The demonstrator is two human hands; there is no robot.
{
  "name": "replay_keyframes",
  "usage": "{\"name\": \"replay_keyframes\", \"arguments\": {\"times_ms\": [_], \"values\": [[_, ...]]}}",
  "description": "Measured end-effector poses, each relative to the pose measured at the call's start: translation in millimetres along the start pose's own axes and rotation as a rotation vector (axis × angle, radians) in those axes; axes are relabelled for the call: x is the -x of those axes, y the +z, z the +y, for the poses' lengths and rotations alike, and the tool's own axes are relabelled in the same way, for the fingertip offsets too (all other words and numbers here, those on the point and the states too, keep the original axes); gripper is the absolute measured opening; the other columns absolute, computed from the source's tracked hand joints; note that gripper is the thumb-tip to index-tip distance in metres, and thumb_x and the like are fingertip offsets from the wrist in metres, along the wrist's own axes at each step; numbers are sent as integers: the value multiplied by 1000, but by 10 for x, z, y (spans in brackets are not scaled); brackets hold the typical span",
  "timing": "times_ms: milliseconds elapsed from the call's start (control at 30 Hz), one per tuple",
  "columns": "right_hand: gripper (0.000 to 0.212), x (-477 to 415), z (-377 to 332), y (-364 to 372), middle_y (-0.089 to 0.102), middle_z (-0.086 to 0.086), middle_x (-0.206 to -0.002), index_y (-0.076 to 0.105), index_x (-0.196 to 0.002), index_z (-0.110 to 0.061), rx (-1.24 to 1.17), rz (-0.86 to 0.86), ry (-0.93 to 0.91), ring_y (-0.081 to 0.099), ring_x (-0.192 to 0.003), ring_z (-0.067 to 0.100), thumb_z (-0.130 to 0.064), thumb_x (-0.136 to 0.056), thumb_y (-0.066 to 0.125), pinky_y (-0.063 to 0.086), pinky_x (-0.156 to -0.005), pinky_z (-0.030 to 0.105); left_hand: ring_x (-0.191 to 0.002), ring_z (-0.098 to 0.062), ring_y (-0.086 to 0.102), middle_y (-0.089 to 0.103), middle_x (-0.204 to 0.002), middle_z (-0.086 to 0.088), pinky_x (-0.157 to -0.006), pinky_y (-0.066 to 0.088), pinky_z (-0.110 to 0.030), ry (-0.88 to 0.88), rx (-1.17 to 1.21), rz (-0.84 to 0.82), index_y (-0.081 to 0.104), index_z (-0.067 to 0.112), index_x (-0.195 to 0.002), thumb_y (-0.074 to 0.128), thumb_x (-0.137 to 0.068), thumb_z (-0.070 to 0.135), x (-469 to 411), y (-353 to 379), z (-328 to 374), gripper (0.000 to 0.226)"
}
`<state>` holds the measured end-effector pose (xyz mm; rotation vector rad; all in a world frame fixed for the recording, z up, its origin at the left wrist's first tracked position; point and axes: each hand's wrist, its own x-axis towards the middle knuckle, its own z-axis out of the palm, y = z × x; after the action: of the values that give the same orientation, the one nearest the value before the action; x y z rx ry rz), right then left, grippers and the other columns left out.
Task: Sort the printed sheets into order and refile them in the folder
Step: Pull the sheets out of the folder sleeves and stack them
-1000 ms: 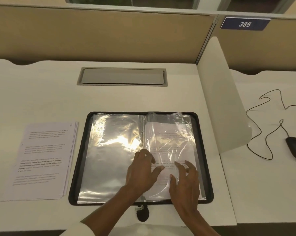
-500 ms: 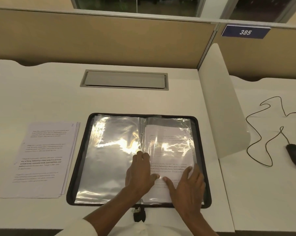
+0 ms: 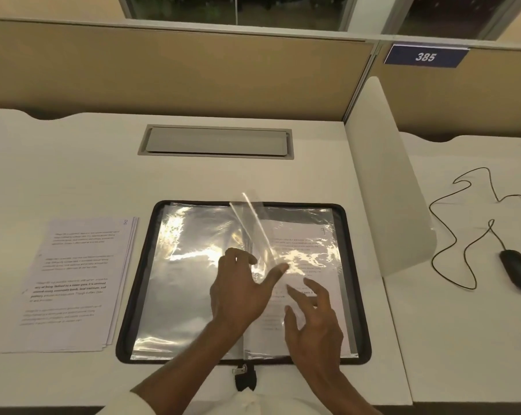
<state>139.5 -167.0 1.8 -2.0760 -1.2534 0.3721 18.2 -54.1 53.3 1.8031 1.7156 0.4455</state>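
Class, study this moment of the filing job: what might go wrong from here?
1. The clear sleeve pinched by the left hand is thin and slippery; it may slip or take a second sleeve with it, skipping a pocket.
2. Glare on the folder washes out the filed sheet under the right hand, so its number may be misread.
3. The loose stack lies fanned at the desk's left; a brush could disorder it.

You're at an office workstation: tan partition panels (image 3: 178,70) back your white desk (image 3: 58,175), one bearing a plate numbered 385 (image 3: 425,57). A cable hatch (image 3: 215,141) sits in the desktop, and a wired mouse (image 3: 518,269) lies next door.
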Motion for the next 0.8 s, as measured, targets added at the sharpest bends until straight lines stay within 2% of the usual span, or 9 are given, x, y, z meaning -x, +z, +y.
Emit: {"name": "replay_keyframes", "arguments": {"times_ms": [133, 200, 267, 333, 400, 533, 600, 700, 800], "values": [[47, 5, -351, -17, 60, -2, -148, 63, -142, -32, -49, -79, -237, 65, -121, 14, -34, -96, 72, 58, -97, 30, -78, -8, 66, 68, -80, 15, -74, 51, -33, -220, 50, -63, 66, 29, -82, 48, -68, 103, -155, -288, 169, 78], [49, 17, -497, 23, 60, 2, -148, 61, -144, -26, -44, -127, -376, 65, -123, 16, -24, -96, 73, 58, -99, 28, -74, -12, 69, 70, -73, 13, -78, 58, -37, -278, 47, -67, 69, 28, -78, 65, -75, 86, -247, -395, 132, 58], [49, 9, -610, 39, 57, 0, -150, 57, -147, -25, -77, -202, -447, 64, -123, 14, -23, -98, 66, 60, -94, 26, -76, -15, 72, 72, -73, 12, -82, 61, -42, -320, 54, -51, 70, 27, -77, 77, -84, 54, -344, -479, -4, 29], [50, 0, -682, 30, 53, -7, -152, 51, -151, -30, -132, -300, -437, 63, -122, 9, -31, -102, 61, 61, -89, 27, -74, -16, 74, 75, -71, 11, -82, 63, -45, -342, 111, -52, 73, 26, -75, 80, -87, 36, -439, -553, -213, 17], [49, -7, -728, -19, 55, -15, -146, 50, -150, -33, -188, -353, -385, 63, -117, 3, -46, -103, 60, 60, -84, 25, -72, -18, 76, 76, -68, 9, -82, 64, -48, -373, 176, -59, 75, 22, -75, 83, -87, 31, -503, -655, -393, 17], [50, -124, -620, -60, 57, -25, -131, 48, -145, -40, -241, -347, -233, 60, -107, -10, -63, -101, 56, 50, -82, 7, -71, -20, 75, 75, -63, 6, -83, 62, -43, -433, 97, -5, 77, 18, -66, 83, -88, 29, -631, -878, -751, 25], [49, -231, -398, 3, 57, -21, -133, 47, -146, -36, -191, -305, -216, 59, -111, -9, -57, -103, 58, 55, -83, 13, -75, -22, 73, 77, -70, 5, -81, 59, -40, -469, -34, 23, 78, 20, -66, 81, -87, 35, -683, -966, -907, 26], [55, -400, -5, 102, 55, -11, -142, 49, -147, -29, -69, -229, -149, 57, -120, 1, -52, -99, 62, 60, -91, 30, -85, -32, 68, 75, -92, -8, -81, 55, -41, -539, -142, 61, 77, 16, -86, 78, -87, 32, -715, -1040, -1049, 16], [68, -552, 324, 139, 47, 1, -154, 47, -150, -23, 125, -174, -81, 48, -137, 19, -62, -96, 56, 53, -107, 45, -82, -36, 66, 70, -91, -12, -79, 54, -43, -585, -244, 53, 71, 11, -88, 79, -85, 24, -723, -1053, -1099, 15]]}}
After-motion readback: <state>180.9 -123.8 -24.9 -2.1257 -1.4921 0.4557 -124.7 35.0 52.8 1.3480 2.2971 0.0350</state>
